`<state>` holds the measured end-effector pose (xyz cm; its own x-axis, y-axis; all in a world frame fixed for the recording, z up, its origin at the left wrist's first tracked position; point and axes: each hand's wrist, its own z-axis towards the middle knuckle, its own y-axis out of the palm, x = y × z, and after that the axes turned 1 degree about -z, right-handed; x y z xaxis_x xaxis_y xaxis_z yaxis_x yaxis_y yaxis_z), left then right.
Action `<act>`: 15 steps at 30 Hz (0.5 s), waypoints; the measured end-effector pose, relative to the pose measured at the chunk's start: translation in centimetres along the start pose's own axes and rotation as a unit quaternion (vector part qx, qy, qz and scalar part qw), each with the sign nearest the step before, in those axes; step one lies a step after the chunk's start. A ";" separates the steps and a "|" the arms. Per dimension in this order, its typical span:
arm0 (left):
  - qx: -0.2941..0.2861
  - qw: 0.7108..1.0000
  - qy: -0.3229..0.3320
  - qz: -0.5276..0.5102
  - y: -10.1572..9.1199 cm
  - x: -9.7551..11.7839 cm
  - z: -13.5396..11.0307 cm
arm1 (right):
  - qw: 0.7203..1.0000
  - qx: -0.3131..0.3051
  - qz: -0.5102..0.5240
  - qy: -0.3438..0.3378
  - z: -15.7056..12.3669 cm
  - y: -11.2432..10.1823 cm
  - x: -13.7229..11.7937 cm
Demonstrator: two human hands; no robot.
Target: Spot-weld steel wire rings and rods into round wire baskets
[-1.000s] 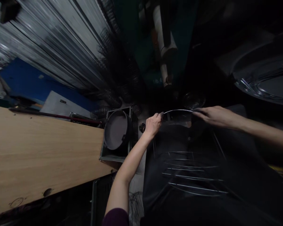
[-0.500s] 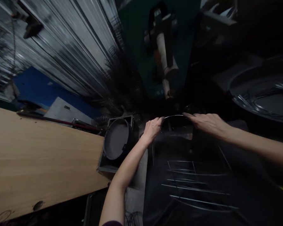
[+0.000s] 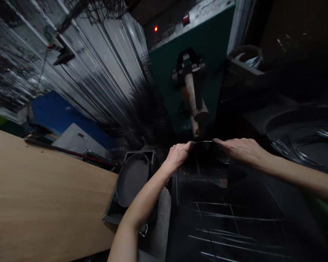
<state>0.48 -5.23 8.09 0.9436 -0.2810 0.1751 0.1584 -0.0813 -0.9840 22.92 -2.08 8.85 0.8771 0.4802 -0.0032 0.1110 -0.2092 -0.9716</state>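
My left hand [image 3: 178,154] is closed in a pinch on the left end of a thin curved metal wire [image 3: 203,142]. My right hand [image 3: 240,150] lies over the wire's right end, fingers pressed on it. The wire arcs between both hands just below the vertical wooden-coloured arm [image 3: 192,100] of a green machine [image 3: 207,47]. Below my hands sits a dark work surface with a wire rack [image 3: 224,222] of several straight rods.
A wooden tabletop [image 3: 43,203] fills the left. A round dark pan in a metal box [image 3: 131,180] stands beside it. Stacked black wire coils [image 3: 150,109] sit against a corrugated metal wall [image 3: 84,80]. A dark tray with loose wires [image 3: 303,145] lies at right.
The view has tilted upward, showing more of the green machine. My hands have drawn closer together on the wire and moved nearer the machine's arm.
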 end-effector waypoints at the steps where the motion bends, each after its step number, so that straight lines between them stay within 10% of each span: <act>1: -0.001 1.000 -0.006 0.003 -0.1 0.0 0.2 | 1.000 0.004 0.002 0.001 0.2 0.0 0.1; 15: 0.012 1.000 -0.006 0.005 -0.6 0.2 1.5 | 0.999 0.028 0.006 -0.012 1.4 0.0 0.6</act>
<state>1.02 -3.82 8.63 0.9483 -0.2710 0.1654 0.1562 -0.0556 -0.9862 22.79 -0.57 8.51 0.8663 0.4991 -0.0208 0.0726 -0.1670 -0.9833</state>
